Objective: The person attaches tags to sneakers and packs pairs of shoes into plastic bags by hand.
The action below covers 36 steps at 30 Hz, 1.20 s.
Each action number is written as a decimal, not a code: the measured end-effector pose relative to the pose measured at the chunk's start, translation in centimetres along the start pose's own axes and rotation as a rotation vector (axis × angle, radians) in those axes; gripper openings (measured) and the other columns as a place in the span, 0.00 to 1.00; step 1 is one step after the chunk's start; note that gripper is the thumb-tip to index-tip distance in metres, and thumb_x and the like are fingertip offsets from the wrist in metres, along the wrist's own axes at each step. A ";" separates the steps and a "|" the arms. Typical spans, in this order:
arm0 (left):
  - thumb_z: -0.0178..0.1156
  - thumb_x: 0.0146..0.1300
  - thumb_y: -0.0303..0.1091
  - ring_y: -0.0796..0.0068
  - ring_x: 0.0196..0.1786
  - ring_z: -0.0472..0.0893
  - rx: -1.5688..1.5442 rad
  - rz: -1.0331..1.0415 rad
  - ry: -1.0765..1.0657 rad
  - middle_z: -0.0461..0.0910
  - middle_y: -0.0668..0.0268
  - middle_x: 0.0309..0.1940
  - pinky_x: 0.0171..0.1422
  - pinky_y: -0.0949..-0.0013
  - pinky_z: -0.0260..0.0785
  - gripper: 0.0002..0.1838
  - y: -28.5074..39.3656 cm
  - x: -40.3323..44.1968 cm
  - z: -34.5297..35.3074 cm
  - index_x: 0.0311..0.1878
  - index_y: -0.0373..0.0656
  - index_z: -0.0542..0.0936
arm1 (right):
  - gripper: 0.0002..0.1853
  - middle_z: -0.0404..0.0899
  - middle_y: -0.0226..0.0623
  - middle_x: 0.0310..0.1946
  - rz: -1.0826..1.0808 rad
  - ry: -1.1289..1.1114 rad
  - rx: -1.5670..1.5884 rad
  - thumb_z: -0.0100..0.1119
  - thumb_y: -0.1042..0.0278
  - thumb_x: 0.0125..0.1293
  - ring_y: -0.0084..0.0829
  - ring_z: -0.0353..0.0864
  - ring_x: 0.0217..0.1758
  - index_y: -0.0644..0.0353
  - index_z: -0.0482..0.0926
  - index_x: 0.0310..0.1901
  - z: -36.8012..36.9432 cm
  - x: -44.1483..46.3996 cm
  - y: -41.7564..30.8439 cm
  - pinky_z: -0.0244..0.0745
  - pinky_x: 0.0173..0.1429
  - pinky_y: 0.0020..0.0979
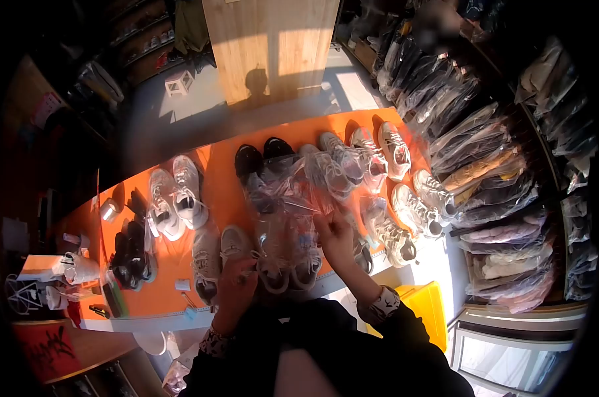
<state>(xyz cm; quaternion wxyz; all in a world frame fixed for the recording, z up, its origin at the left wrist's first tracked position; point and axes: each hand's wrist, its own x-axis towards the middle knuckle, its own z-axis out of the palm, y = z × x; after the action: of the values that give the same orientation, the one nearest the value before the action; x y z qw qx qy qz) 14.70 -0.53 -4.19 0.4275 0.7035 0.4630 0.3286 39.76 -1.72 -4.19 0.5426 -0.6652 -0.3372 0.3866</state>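
A clear plastic bag (287,228) lies over a pair of light shoes (274,278) at the table's near edge, in front of my body. My right hand (334,239) is closed, its fingers pinching the film at the bag's right side. On the other side, my left hand (237,289) is closed with its fingertips at the bag's lower left edge, next to a pair of grey-white sneakers (207,259). Glare on the film blurs the bag's outline, and my left palm is partly in shadow.
Several pairs of shoes stand on the orange table (134,301), including white sneakers (169,210), black shoes (129,260) and bagged shoes (332,169). Plastic-covered garments (471,159) hang along the right. A yellow bin (426,311) stands below the table's right edge; a stool (179,83) is beyond.
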 end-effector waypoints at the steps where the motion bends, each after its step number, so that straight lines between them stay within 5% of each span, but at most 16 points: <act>1: 0.65 0.53 0.31 0.58 0.57 0.75 0.027 0.085 -0.089 0.75 0.56 0.51 0.62 0.61 0.67 0.21 0.9 0.3 0.4 0.52 0.40 0.76 | 0.11 0.77 0.32 0.22 0.023 -0.027 0.220 0.59 0.61 0.68 0.21 0.77 0.26 0.60 0.75 0.34 0.1 -0.7 -1.5 0.69 0.30 0.24; 4: 0.72 0.48 0.38 0.55 0.68 0.64 -0.006 0.168 -0.222 0.63 0.50 0.65 0.70 0.58 0.58 0.43 4.5 0.7 2.4 0.67 0.37 0.62 | 0.11 0.78 0.37 0.26 0.086 -0.141 0.548 0.50 0.63 0.73 0.32 0.82 0.30 0.63 0.74 0.42 1.7 -3.2 -6.6 0.80 0.36 0.36; 7: 0.70 0.51 0.38 0.56 0.70 0.62 -0.001 0.328 -0.148 0.58 0.49 0.67 0.70 0.62 0.58 0.44 4.7 0.5 4.7 0.67 0.33 0.58 | 0.12 0.78 0.43 0.37 0.265 -0.283 0.917 0.47 0.63 0.74 0.39 0.83 0.39 0.64 0.71 0.47 4.4 -5.1 -9.5 0.82 0.44 0.40; 9: 0.69 0.54 0.38 0.58 0.65 0.68 -0.301 0.322 -0.175 0.66 0.52 0.62 0.67 0.62 0.61 0.37 4.1 1.0 4.9 0.63 0.34 0.64 | 0.14 0.76 0.47 0.44 0.174 -0.353 0.988 0.45 0.63 0.74 0.47 0.82 0.47 0.66 0.69 0.50 5.4 -5.3 -10.1 0.81 0.50 0.47; 12: 0.54 0.68 0.35 0.69 0.52 0.76 -0.371 -0.013 -0.192 0.78 0.65 0.49 0.58 0.67 0.65 0.16 2.7 2.1 3.6 0.56 0.39 0.75 | 0.15 0.76 0.52 0.49 0.163 -0.381 0.995 0.44 0.64 0.74 0.49 0.78 0.55 0.70 0.69 0.49 6.3 -3.7 -12.9 0.79 0.55 0.49; 13: 0.54 0.68 0.35 0.69 0.52 0.76 -0.372 -0.027 -0.184 0.78 0.65 0.49 0.58 0.67 0.65 0.16 2.3 2.0 3.3 0.56 0.39 0.75 | 0.14 0.75 0.53 0.51 0.148 -0.414 1.004 0.45 0.65 0.74 0.49 0.76 0.58 0.70 0.69 0.49 6.6 -3.0 -13.3 0.77 0.59 0.47; 15: 0.52 0.69 0.35 0.70 0.55 0.75 -0.968 -0.355 -0.242 0.77 0.63 0.54 0.61 0.68 0.64 0.19 1.2 1.6 2.3 0.61 0.41 0.73 | 0.11 0.76 0.54 0.50 0.174 -0.351 1.212 0.53 0.67 0.69 0.49 0.75 0.58 0.69 0.75 0.45 7.4 -1.8 -13.4 0.70 0.67 0.49; 16: 0.59 0.64 0.39 0.69 0.65 0.68 -0.951 -0.336 -0.267 0.67 0.61 0.66 0.69 0.65 0.59 0.33 0.9 1.6 1.9 0.70 0.42 0.62 | 0.11 0.76 0.54 0.50 0.189 -0.354 1.209 0.53 0.67 0.69 0.49 0.75 0.58 0.69 0.75 0.45 7.8 -1.6 -13.2 0.70 0.67 0.49; 17: 0.59 0.64 0.39 0.69 0.65 0.68 -0.956 -0.343 -0.254 0.67 0.61 0.66 0.69 0.65 0.59 0.33 0.8 1.6 1.8 0.70 0.42 0.62 | 0.11 0.77 0.52 0.51 0.235 -0.375 1.271 0.54 0.67 0.69 0.47 0.74 0.59 0.67 0.76 0.44 8.2 -1.4 -13.0 0.68 0.67 0.48; 19: 0.65 0.59 0.50 0.66 0.75 0.53 -1.096 -0.248 -0.276 0.51 0.62 0.74 0.76 0.60 0.46 0.50 0.9 1.8 1.6 0.75 0.43 0.46 | 0.09 0.77 0.49 0.52 0.324 -0.419 1.395 0.56 0.67 0.68 0.42 0.73 0.60 0.64 0.78 0.41 9.0 -0.9 -12.6 0.65 0.69 0.46; 20: 0.73 0.48 0.54 0.63 0.78 0.41 -1.291 -0.042 -0.416 0.39 0.62 0.76 0.78 0.56 0.36 0.65 0.3 1.5 1.7 0.75 0.43 0.36 | 0.07 0.78 0.39 0.54 0.318 -0.383 1.337 0.59 0.64 0.66 0.37 0.72 0.61 0.56 0.79 0.41 9.7 -0.9 -12.3 0.64 0.68 0.42; 25: 0.77 0.45 0.48 0.63 0.78 0.39 -0.780 0.177 -0.274 0.39 0.59 0.77 0.78 0.57 0.34 0.67 1.6 0.3 1.6 0.76 0.41 0.36 | 0.11 0.76 0.25 0.56 0.268 -0.328 1.220 0.65 0.60 0.60 0.30 0.69 0.62 0.43 0.79 0.45 13.5 0.7 -10.0 0.58 0.68 0.40; 28: 0.72 0.53 0.33 0.69 0.75 0.52 -0.941 -0.124 -0.193 0.50 0.59 0.74 0.76 0.63 0.45 0.57 0.4 0.6 2.9 0.75 0.41 0.40 | 0.16 0.74 0.21 0.56 0.271 -0.253 1.100 0.65 0.60 0.61 0.27 0.68 0.59 0.43 0.76 0.51 15.2 1.1 -8.6 0.56 0.65 0.37; 32: 0.72 0.53 0.30 0.67 0.73 0.56 -1.290 -0.489 0.022 0.57 0.56 0.70 0.73 0.62 0.52 0.53 -3.4 1.0 3.0 0.74 0.39 0.45 | 0.16 0.74 0.21 0.56 0.289 -0.215 1.034 0.64 0.61 0.62 0.26 0.70 0.57 0.43 0.75 0.52 15.4 1.8 -7.6 0.57 0.64 0.38; 36: 0.73 0.52 0.32 0.60 0.69 0.60 -0.590 -0.219 0.362 0.59 0.52 0.66 0.70 0.60 0.57 0.48 -4.5 2.2 3.4 0.70 0.37 0.52 | 0.15 0.75 0.24 0.55 0.168 -0.266 0.940 0.62 0.59 0.65 0.24 0.72 0.55 0.46 0.75 0.52 14.0 0.0 -8.9 0.62 0.60 0.36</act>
<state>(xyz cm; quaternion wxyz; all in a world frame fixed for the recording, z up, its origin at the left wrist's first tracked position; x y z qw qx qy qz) 16.71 1.39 -9.53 0.5559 0.4265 0.4892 0.5195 27.14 6.36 2.97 0.7032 -0.3185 -0.1380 0.6205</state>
